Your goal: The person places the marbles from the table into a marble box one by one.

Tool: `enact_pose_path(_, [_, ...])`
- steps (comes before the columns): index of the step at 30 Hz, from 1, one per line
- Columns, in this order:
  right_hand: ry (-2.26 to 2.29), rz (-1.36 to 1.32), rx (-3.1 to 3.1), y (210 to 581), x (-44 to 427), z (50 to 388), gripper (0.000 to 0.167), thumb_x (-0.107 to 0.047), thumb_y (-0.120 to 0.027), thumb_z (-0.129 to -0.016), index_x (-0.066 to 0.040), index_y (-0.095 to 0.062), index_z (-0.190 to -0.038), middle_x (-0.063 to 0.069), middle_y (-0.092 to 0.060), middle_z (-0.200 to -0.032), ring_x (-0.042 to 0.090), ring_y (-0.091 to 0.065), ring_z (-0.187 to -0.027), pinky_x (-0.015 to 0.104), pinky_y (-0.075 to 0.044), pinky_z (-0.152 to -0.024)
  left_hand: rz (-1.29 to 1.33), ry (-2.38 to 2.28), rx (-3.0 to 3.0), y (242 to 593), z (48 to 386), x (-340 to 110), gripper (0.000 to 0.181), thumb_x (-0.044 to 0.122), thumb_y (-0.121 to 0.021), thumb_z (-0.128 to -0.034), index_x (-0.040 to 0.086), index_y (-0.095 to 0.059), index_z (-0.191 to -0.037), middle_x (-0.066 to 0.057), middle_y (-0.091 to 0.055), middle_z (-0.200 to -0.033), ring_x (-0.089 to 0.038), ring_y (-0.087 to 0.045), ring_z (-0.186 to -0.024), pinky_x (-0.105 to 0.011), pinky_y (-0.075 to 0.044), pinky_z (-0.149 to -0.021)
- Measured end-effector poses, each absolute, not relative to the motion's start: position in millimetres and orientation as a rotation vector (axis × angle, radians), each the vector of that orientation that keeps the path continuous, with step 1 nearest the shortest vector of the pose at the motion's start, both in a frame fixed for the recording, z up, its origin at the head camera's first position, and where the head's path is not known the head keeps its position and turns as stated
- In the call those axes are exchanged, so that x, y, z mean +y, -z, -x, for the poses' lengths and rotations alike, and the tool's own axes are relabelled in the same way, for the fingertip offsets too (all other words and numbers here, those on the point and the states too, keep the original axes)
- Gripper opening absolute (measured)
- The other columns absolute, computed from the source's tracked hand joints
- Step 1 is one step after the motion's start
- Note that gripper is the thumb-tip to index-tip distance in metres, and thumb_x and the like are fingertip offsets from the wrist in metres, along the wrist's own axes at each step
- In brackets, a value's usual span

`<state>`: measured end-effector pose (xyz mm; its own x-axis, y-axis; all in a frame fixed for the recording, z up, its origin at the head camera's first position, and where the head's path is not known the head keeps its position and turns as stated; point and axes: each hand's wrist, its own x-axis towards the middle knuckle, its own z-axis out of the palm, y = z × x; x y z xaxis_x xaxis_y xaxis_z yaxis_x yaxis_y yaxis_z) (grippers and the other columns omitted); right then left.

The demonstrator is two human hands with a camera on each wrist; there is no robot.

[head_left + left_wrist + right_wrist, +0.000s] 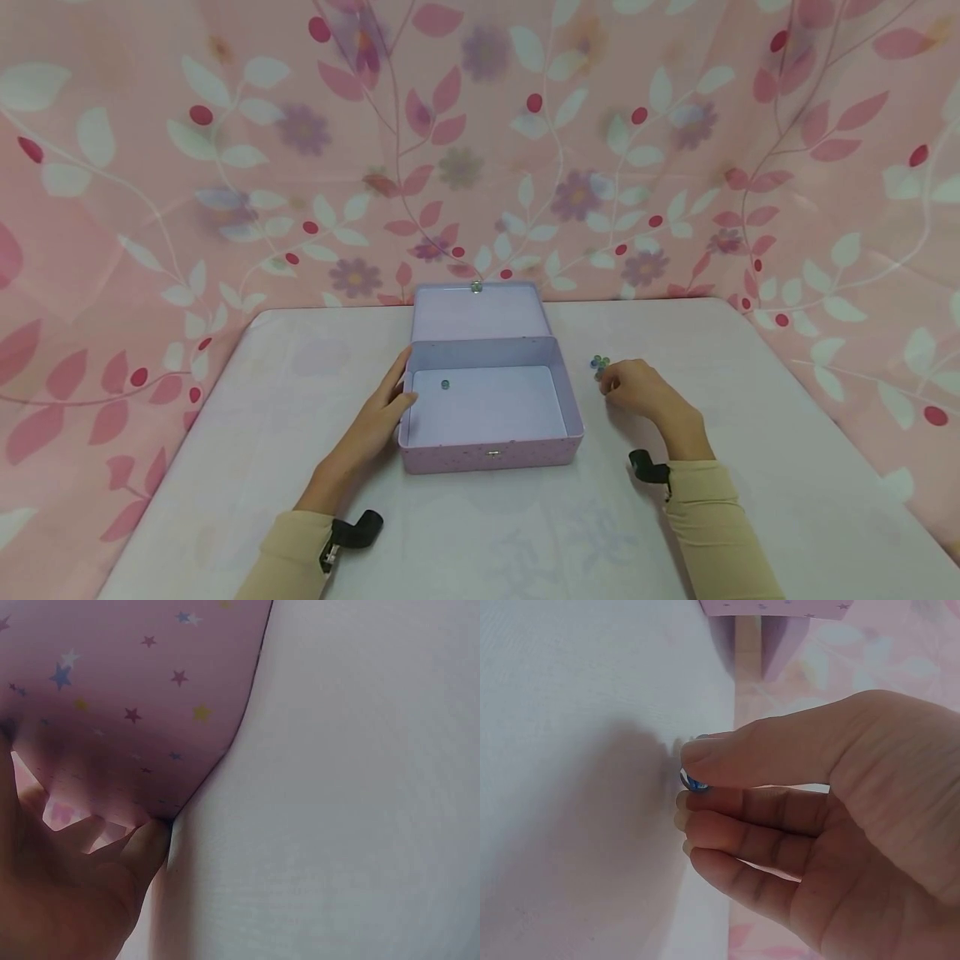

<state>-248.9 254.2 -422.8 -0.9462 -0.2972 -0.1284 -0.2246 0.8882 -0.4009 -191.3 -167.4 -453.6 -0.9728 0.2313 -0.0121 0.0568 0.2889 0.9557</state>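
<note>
While the left hand (378,418) steadies one lilac box (491,457) by its left wall, thumb at the rim and fingers against the outside, the right hand (642,392) works at the table to the right of it. Box markings: printed stars in blue, yellow, white and dark pink, clearest from the left wrist. Right grip: thumb and index finger together, clamped on one blue glass bead (696,781); the bead sits at the very fingertips, partly covered by the thumb, with the other fingers curled below. Counts: one box, with one lid (480,317) open toward the far side; one metal clasp (492,454) at the near wall and one metal catch (476,287) on the lid's far edge; one loose bead (446,385) on the box floor, far left portion. A bead cluster (598,362) lies on the white tablecloth (480,533), right of the box and just beyond the right fingertips; at least three pieces, exact number cannot be told.
</note>
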Motion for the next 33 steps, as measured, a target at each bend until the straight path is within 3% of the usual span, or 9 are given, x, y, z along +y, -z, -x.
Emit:
enact_pose_path(6, [0.565, 0.421, 2.908, 419, 254, 250, 0.015, 0.0, -0.062, -0.084, -0.003, -0.074, -0.091, 0.01, -0.067, -0.088, 0.023, -0.057, -0.081, 0.035, -0.05, -0.069, -0.261, -1.775, 2.367, 438, 185, -165, 0.068, 0.019, -0.042, -0.1028, 0.037, -0.01, -0.16, 0.005, -0.009, -0.169, -0.042, -0.016, -0.153, -0.068, -0.024, -0.116])
enact_pose_path(14, [0.574, 0.457, 2.932, 407, 249, 243, 0.015, 0.0, -0.063, -0.084, 0.0, -0.075, -0.094, 0.01, -0.066, -0.084, 0.022, -0.056, -0.078, 0.031, -0.048, -0.064, -0.297, -1.764, 2.424, 458, 192, -168, 0.066, 0.024, -0.041, -0.1038, 0.052, -0.009, -0.154, 0.014, -0.009, -0.167, -0.039, -0.017, -0.154, -0.068, -0.024, -0.116])
enact_pose_path(23, [0.579, 0.535, 2.981, 393, 245, 238, 0.022, 0.003, -0.056, -0.084, -0.001, -0.077, -0.092, 0.01, -0.07, -0.087, 0.021, -0.056, -0.078, 0.031, -0.046, -0.068, -0.291, -1.76, 2.42, 455, 190, -167, 0.066, 0.025, -0.041, -0.1039, 0.05, -0.008, -0.156, 0.015, -0.007, -0.167, -0.038, -0.016, -0.154, -0.067, -0.022, -0.117])
enact_pose_path(33, [0.601, 0.692, 3.086, 382, 237, 233, 0.012, 0.003, -0.066, -0.081, -0.003, -0.074, -0.087, 0.003, -0.055, -0.072, 0.017, -0.049, -0.069, 0.03, -0.042, -0.064, -0.259, -1.759, 2.398, 456, 192, -167, 0.067, 0.023, -0.04, -0.1037, 0.048, -0.008, -0.157, 0.013, -0.006, -0.168, -0.039, -0.014, -0.154, -0.068, -0.022, -0.117])
